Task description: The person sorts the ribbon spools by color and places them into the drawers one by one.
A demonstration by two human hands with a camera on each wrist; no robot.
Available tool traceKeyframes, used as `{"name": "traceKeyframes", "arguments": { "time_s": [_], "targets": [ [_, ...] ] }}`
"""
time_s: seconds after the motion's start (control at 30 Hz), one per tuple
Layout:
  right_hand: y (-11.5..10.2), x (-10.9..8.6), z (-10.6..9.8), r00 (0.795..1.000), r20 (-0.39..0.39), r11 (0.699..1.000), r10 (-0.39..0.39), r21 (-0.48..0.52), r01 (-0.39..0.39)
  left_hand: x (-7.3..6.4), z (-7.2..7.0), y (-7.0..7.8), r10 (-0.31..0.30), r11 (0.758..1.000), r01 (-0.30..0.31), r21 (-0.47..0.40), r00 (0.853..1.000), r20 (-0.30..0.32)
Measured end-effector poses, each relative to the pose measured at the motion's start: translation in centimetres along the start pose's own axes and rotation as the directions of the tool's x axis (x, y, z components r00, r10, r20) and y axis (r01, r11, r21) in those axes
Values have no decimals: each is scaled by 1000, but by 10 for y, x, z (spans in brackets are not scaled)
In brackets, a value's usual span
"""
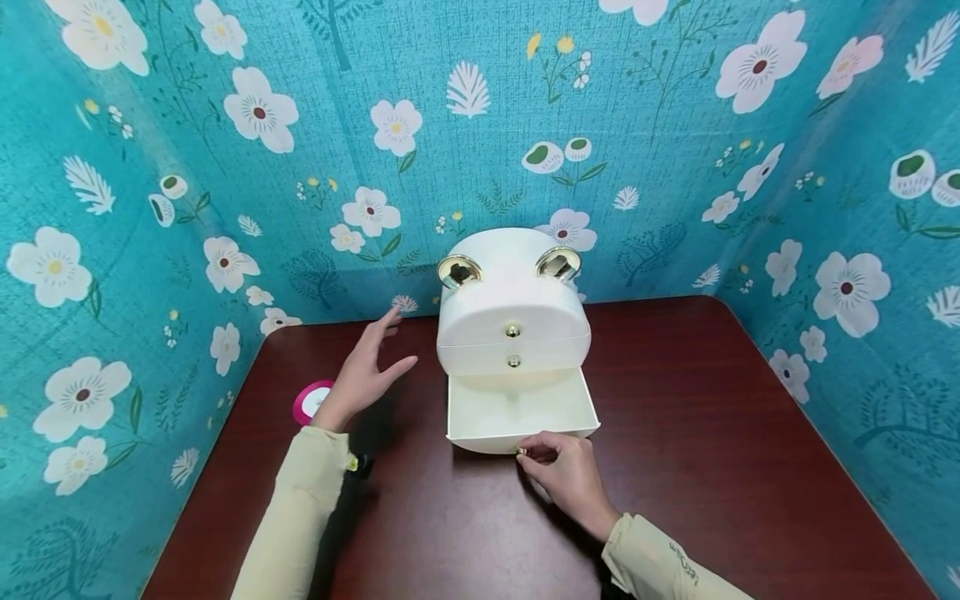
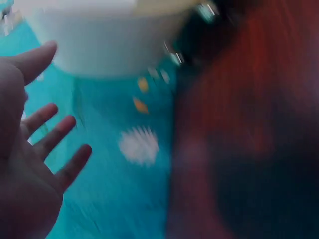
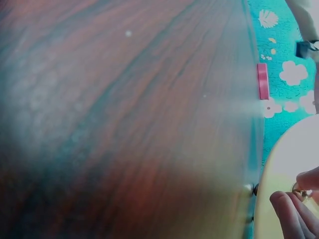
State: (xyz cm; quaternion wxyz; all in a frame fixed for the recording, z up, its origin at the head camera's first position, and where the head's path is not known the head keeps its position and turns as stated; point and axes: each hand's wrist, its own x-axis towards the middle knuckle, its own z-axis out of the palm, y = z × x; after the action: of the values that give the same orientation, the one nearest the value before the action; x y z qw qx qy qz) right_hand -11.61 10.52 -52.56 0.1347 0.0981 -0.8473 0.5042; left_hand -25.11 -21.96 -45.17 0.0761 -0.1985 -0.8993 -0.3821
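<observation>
A white rounded jewelry box (image 1: 504, 283) stands at the back of the table, its bottom drawer (image 1: 517, 404) pulled out toward me. No contents show inside the drawer. My right hand (image 1: 573, 479) pinches the small gold knob (image 1: 521, 451) on the drawer front between thumb and fingers; the right wrist view shows this knob (image 3: 302, 193) too. To the left of the box, my left hand (image 1: 363, 371) is held in the air, fingers spread and nothing in them. The left wrist view, somewhat blurred, shows the left palm (image 2: 27, 184) apart from the white box (image 2: 109, 47).
Two gold-rimmed round pieces (image 1: 460, 271) sit on top of the box. Two more gold knobs (image 1: 513, 331) mark its upper front. A pink-rimmed white disc (image 1: 303, 405) lies partly behind the left wrist. Blue flowered cloth (image 1: 322, 167) surrounds the dark red-brown table (image 1: 690, 400).
</observation>
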Motion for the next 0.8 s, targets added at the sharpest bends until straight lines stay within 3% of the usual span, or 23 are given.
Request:
{"name": "traceKeyframes", "arguments": {
  "time_s": [0.2,0.3,0.43,0.53,0.8],
  "targets": [
    [1,0,0,999,12,999,36,0,-36,-34,-22,-49,-151,987,151,59,989,-9],
    [2,0,0,999,9,999,37,0,-37,-48,-31,-69,-236,964,236,119,972,-15],
    [2,1,-1,999,12,999,37,-1,-37,-62,-42,-90,-353,918,350,189,935,-16],
    [2,0,-1,999,16,999,47,-7,-47,-72,-48,-100,-415,891,407,202,910,-3],
    [2,1,-2,999,22,999,49,-3,-49,-81,-46,-112,-459,864,442,242,888,18]
  ]
}}
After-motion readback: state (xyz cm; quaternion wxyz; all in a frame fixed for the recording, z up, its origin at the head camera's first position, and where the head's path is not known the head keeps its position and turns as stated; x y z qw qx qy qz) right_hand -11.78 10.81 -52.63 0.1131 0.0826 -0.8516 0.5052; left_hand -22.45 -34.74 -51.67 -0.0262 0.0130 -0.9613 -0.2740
